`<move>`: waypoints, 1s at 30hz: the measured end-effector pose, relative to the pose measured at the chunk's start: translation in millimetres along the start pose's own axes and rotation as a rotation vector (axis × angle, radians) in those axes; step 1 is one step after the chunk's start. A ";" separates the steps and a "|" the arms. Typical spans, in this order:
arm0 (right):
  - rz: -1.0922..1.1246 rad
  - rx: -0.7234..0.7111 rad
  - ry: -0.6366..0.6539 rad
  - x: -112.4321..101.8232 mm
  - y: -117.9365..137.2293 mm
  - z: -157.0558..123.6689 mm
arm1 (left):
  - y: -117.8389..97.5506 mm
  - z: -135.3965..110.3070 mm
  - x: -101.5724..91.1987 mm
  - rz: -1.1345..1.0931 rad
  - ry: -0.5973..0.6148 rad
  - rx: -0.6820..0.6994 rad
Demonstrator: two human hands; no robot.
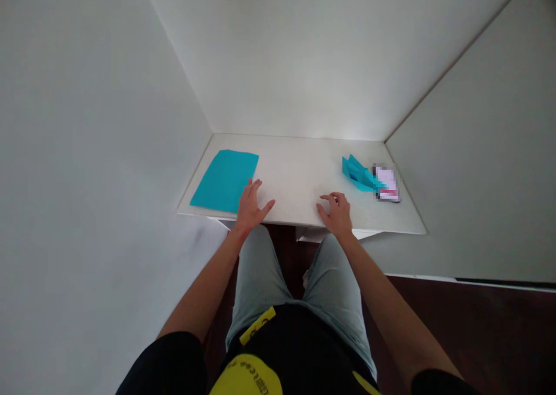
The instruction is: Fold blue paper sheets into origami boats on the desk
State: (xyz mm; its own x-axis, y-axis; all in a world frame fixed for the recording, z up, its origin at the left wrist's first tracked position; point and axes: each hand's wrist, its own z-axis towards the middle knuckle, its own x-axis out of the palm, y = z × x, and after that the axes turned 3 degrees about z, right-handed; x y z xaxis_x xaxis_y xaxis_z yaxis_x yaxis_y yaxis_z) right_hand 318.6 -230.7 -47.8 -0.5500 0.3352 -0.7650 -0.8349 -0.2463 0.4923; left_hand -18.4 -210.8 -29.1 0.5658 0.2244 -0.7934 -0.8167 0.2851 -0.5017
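Observation:
My left hand [251, 205] rests flat on the white table [299, 172] near its front edge, fingers stretched out, just right of a flat teal paper sheet [225, 179]; its fingertips touch or nearly touch the sheet's right edge. My right hand [335, 210] lies on the table to the right, fingers loosely curled down onto the surface, holding nothing. Folded teal paper shapes [358, 175] sit at the right rear of the table, apart from both hands.
A blurred-out small object [386, 183], perhaps a phone, lies beside the folded paper at the right. White walls close in the table on the left, back and right. My knees are under the front edge; dark floor shows below.

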 end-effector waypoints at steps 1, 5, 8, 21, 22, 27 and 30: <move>0.006 0.000 -0.001 2.4 -0.7 0.3 | 10.2 -4.3 -12.1 0.068 -0.013 -0.027; 0.010 -0.012 -0.011 2.9 -6.6 2.3 | 45.1 -35.5 -53.0 0.295 0.080 -0.157; -0.001 -0.017 0.003 1.6 -6.0 2.6 | 55.3 -62.3 -66.8 0.312 0.164 -0.068; 0.303 0.040 -0.029 -9.0 -13.4 6.8 | -68.8 -22.2 -105.8 -0.281 0.245 0.204; 0.360 0.070 -0.079 -8.4 -17.5 7.3 | -80.0 -10.6 -112.9 -0.346 0.215 0.183; 0.530 0.190 -0.217 -4.7 -35.2 9.4 | -90.2 38.6 -108.5 -0.529 -0.162 -0.208; 0.582 0.203 -0.173 -3.5 -37.7 11.6 | -67.3 43.0 -67.9 -0.615 -0.201 -0.383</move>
State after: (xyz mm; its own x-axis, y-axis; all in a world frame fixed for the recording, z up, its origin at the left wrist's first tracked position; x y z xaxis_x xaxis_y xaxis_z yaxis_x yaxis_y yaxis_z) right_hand 351.7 -212.0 -58.8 -0.8963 0.3444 -0.2795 -0.3772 -0.2606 0.8887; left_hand 3.1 -205.2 73.3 0.9126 0.3052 -0.2720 -0.3087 0.0782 -0.9479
